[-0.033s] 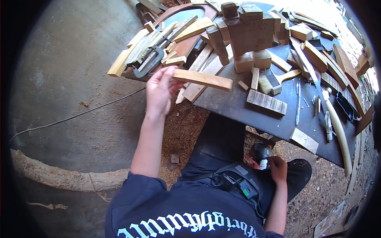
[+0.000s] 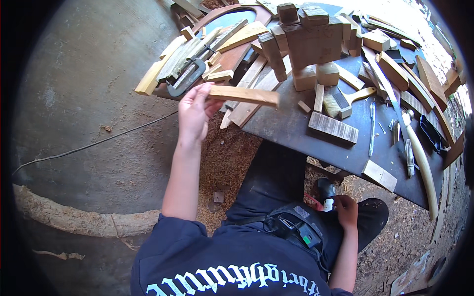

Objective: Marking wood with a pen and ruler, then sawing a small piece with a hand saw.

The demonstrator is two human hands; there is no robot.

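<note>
My left hand [image 2: 194, 109] grips one end of a wooden strip [image 2: 247, 95] between thumb and fingers. The strip is held above the near left edge of the workbench, pointing right. My right hand [image 2: 347, 211] rests on my right thigh with its fingers bent down and mostly hidden. A small white object [image 2: 328, 203] and a red piece [image 2: 312, 201] show beside it, and I cannot tell whether it holds either. On the bench past the strip's free end lie a small wood offcut [image 2: 304, 106], a brush [image 2: 338, 106] and a dark-striped wood block [image 2: 333, 129].
A C-clamp [image 2: 186, 81] sits among wood pieces at the bench's left end. Stacked blocks [image 2: 316, 47] stand at the back. A curved, pale-handled saw [image 2: 419, 158] lies at the right, near a pen-like tool [image 2: 372, 128]. Shavings [image 2: 222, 163] cover the floor below.
My left hand has shifted slightly left, carrying the wooden strip with it. My right hand stays on my thigh.
</note>
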